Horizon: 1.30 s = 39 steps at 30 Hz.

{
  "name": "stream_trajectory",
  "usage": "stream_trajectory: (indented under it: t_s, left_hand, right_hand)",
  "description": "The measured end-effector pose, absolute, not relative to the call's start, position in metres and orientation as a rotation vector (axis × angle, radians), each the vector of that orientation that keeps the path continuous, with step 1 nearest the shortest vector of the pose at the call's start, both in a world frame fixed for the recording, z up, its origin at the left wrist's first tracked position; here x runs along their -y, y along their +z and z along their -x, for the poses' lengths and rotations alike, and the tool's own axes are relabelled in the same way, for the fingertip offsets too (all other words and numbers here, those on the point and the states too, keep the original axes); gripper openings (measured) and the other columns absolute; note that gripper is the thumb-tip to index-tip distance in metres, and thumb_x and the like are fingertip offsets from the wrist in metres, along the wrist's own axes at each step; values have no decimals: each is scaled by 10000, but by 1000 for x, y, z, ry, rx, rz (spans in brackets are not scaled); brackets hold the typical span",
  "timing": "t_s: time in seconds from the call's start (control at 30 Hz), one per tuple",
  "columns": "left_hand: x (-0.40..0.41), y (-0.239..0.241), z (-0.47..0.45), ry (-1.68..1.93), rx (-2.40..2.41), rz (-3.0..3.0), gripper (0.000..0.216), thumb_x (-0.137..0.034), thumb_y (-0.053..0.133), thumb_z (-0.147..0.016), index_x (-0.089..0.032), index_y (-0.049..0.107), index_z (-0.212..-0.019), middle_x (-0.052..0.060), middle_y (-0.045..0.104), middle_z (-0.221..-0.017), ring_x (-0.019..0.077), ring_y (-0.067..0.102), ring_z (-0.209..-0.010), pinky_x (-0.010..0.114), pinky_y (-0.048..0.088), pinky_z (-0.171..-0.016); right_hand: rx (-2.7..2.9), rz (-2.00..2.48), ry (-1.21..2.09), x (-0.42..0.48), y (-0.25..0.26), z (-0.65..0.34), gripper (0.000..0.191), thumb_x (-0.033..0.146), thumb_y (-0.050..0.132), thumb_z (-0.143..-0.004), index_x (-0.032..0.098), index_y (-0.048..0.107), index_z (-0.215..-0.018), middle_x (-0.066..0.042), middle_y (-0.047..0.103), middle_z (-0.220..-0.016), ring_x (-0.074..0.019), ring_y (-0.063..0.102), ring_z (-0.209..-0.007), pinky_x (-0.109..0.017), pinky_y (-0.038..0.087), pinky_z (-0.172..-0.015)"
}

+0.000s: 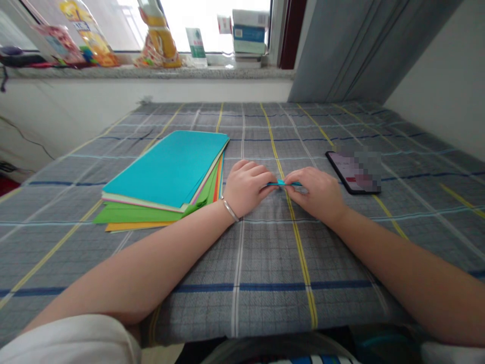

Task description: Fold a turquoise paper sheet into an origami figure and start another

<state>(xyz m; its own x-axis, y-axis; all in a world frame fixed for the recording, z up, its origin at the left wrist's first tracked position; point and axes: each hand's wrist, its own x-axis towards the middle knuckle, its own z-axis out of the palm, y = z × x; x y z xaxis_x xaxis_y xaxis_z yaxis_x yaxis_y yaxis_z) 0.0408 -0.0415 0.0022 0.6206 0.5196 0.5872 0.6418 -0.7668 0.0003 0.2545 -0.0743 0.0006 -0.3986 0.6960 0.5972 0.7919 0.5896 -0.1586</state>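
My left hand [248,186] and my right hand [316,192] rest on the grey plaid cloth [265,253] and meet over a small folded piece of teal paper [281,183]. Both hands have their fingers curled and pinched on that paper, one at each end. Only a thin strip of the paper shows between the fingertips. A silver bracelet [230,210] sits on my left wrist. Just left of my left hand lies a stack of coloured paper sheets [170,174], teal on top with green, orange and pink edges below.
A phone [354,171] lies face up on the cloth right of my right hand. On the windowsill [151,72] at the back stand snack bags [159,40] and stacked boxes [248,35]. A grey curtain [359,45] hangs at the back right.
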Motion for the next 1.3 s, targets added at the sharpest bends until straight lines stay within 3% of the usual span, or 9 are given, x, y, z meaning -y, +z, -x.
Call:
stream_trajectory:
  t_s: [0.43, 0.6, 0.8, 0.9, 1.0, 1.07, 1.13, 1.2, 1.3]
  left_hand:
    - [33, -5, -39, -1081, 1035, 2789, 205, -421, 610, -927, -255, 729, -914, 13, 722, -918, 163, 662, -872, 326, 453, -828]
    - [27, -7, -37, -1327, 1125, 2906, 130, -264, 689, -862, -197, 685, -973, 37, 692, -974, 153, 645, -921, 302, 521, -852]
    - [21, -14, -35, -1067, 1295, 3124, 245, -135, 716, -764, -173, 648, -996, 22, 659, -965, 122, 648, -818, 276, 541, -788]
    - [21, -16, -36, -978, 1298, 3103, 344, -113, 695, -756, -185, 610, -1081, 3, 670, -899, 137, 639, -817, 284, 531, -763]
    - [22, -15, -36, -905, 1294, 3050, 340, -135, 696, -762, -191, 605, -1085, -8, 668, -826, 149, 629, -771, 296, 515, -739]
    - [22, -14, -36, -783, 1210, 3020, 175, -182, 685, -799, -187, 640, -968, 5, 662, -801, 165, 624, -774, 310, 502, -746]
    - [22, -12, -36, -643, 1108, 3002, 56, -224, 652, -848, -178, 660, -878, 33, 660, -809, 184, 621, -790, 319, 493, -752]
    - [23, -9, -36, -532, 1049, 2978, 96, -238, 617, -885, -164, 675, -872, 61, 662, -839, 199, 620, -804, 323, 488, -751]
    - [26, -6, -37, -447, 1052, 2940, 140, -242, 583, -917, -147, 682, -890, 81, 662, -870, 206, 622, -815, 320, 485, -760]
  right_hand:
    - [2137, 1131, -61, 75, 4, -257, 141, 309, 591, -915, 265, 695, -832, -1, 770, -943, -207, 699, -933, -358, 518, -826]
    - [2201, 1169, -182, 71, 4, -265, 168, 267, 570, -913, 242, 678, -787, -36, 755, -1054, -235, 677, -998, -401, 510, -879]
    - [2408, 1073, -53, 60, -7, -275, 64, 293, 665, -835, 242, 667, -874, -77, 605, -1341, -295, 529, -1254, -491, 450, -1016]
    - [2242, 1194, -21, 55, -16, -275, 483, 353, 743, -755, 237, 596, -1200, -138, 520, -1402, -345, 469, -1303, -567, 394, -1058]
    - [2095, 1317, 26, 50, -21, -275, 771, 347, 764, -711, 226, 446, -1403, -151, 606, -1233, -347, 554, -1165, -561, 447, -975]
    - [2094, 1331, 97, 50, -20, -275, 704, 334, 743, -728, 244, 482, -1376, -111, 665, -1071, -308, 612, -1004, -503, 493, -875]
    - [2147, 1302, 96, 52, -16, -275, 447, 329, 713, -764, 255, 612, -1194, -80, 692, -962, -287, 619, -924, -458, 491, -822]
    - [2196, 1294, 61, 56, -12, -273, 162, 341, 683, -799, 244, 666, -928, -64, 700, -873, -272, 616, -872, -420, 473, -784]
    - [2182, 1422, 164, 60, -8, -269, 168, 375, 624, -849, 233, 621, -760, -38, 680, -757, -226, 606, -728, -355, 432, -659]
